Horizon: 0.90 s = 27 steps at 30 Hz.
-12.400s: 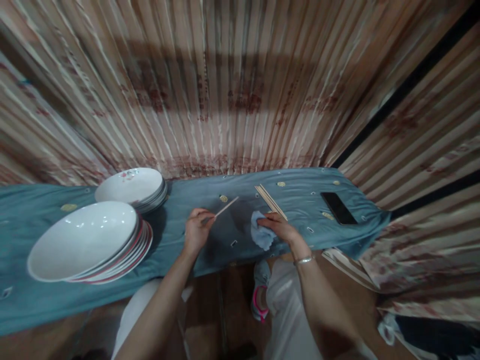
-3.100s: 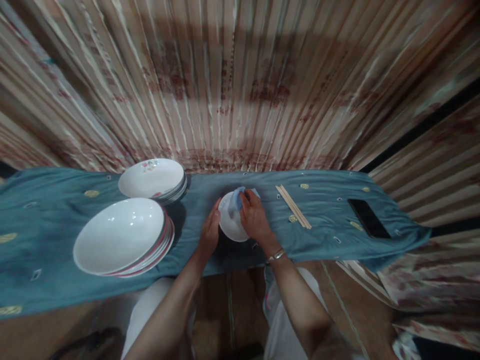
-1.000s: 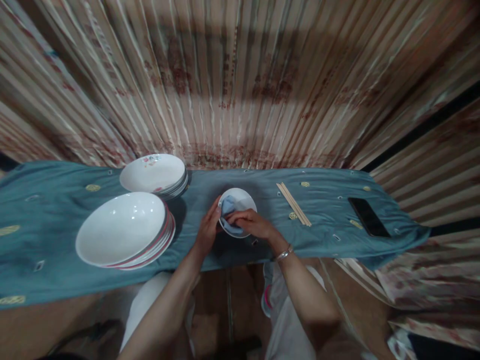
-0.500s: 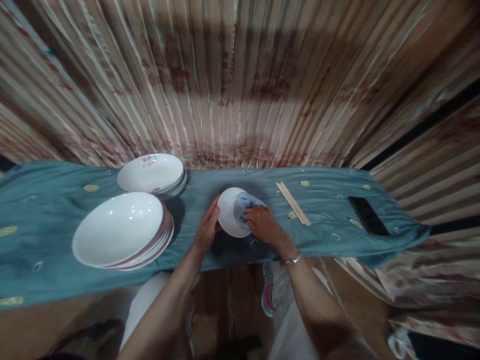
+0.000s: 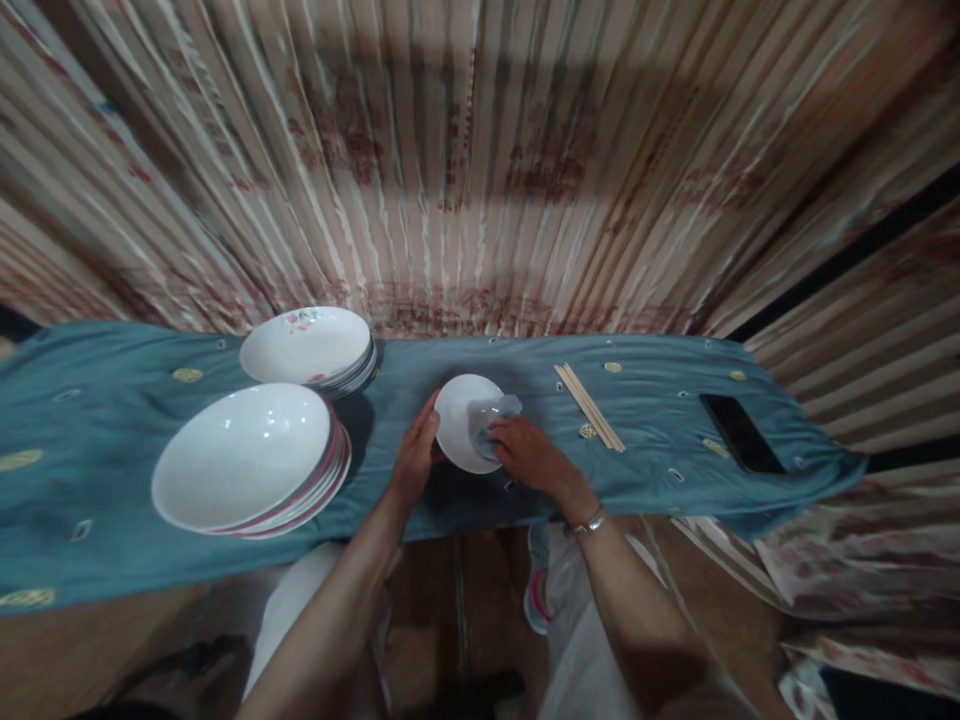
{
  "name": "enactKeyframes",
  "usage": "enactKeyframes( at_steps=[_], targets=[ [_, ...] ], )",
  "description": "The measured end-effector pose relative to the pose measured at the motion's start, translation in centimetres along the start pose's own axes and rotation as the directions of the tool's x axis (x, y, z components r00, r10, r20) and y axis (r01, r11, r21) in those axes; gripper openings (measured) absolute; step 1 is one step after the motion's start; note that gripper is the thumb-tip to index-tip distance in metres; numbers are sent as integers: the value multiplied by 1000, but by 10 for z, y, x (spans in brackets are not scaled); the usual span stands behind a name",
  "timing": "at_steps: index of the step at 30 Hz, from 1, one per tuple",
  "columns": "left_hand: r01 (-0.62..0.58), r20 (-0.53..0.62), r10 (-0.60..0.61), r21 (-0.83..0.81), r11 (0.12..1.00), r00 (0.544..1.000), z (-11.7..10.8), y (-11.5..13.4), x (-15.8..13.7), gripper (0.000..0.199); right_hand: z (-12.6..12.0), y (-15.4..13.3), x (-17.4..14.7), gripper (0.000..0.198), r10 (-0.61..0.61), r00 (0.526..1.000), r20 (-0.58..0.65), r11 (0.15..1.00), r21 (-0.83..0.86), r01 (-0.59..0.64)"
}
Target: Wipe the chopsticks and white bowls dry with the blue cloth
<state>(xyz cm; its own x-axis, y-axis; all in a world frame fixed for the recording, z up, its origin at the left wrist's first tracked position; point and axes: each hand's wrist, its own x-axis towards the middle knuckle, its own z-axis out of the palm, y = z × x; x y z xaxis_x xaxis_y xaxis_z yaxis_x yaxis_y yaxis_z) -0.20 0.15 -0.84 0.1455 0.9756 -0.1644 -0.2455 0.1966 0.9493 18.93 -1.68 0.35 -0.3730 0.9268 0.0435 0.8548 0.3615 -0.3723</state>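
A small white bowl (image 5: 459,420) is tipped up a little over the table in front of me, its inside facing me. Gripping its left rim is my left hand (image 5: 417,450), thumb on the near side and the other fingers mostly hidden behind it. My right hand (image 5: 529,452) is closed on a light blue cloth (image 5: 489,440), pressed against the right part of the bowl's inside. A pale corner of the cloth sticks out above the knuckles. A metal bracelet or watch (image 5: 592,520) circles my right wrist.
Left of the bowl stand a stack of large white dishes (image 5: 244,455) and, behind it, a stack of flowered dishes (image 5: 304,345). Wooden chopsticks (image 5: 589,408) and a black phone (image 5: 741,433) lie to the right on the blue-green tablecloth (image 5: 420,360). A pleated curtain (image 5: 465,200) hangs behind.
My right hand has shifted slightly within the bowl, and the cloth has bunched differently, with less of it spread over the rim. My left hand keeps its hold on the bowl.
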Motion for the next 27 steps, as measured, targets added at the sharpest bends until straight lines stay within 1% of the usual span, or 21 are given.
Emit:
enactKeyframes(
  at_steps=[4,7,10,13,16,19,22,25,27],
  targets=[
    [-6,1,6,0,1000,1000,-1,-1,1,63,-7,-8,-5,24,-65,994,87,986,161,50],
    [-10,-1,10,2,1000,1000,-1,-3,2,63,-11,-17,-3,24,-104,990,95,950,304,71],
    [-17,3,17,11,1000,1000,-1,-4,2,63,-12,-28,0,26,-124,991,51,884,460,87],
    [-48,9,48,45,998,999,0,-2,2,61,-7,-39,3,33,-122,991,-50,818,561,129],
    [-118,15,117,114,986,993,-1,1,2,58,0,-47,6,38,-124,977,-172,802,563,200],
    [-186,37,183,212,959,983,-4,-2,4,50,4,-51,9,43,-149,958,-246,830,495,257],
    [-187,16,189,241,952,982,-7,-10,6,46,5,-53,13,48,-150,950,-273,878,406,255],
    [-163,-2,167,206,965,986,-7,-14,7,49,3,-53,18,55,-130,944,-305,916,328,232],
    [-146,0,148,178,973,989,-4,-11,5,51,2,-51,21,57,-120,939,-322,933,286,218]
  ],
)
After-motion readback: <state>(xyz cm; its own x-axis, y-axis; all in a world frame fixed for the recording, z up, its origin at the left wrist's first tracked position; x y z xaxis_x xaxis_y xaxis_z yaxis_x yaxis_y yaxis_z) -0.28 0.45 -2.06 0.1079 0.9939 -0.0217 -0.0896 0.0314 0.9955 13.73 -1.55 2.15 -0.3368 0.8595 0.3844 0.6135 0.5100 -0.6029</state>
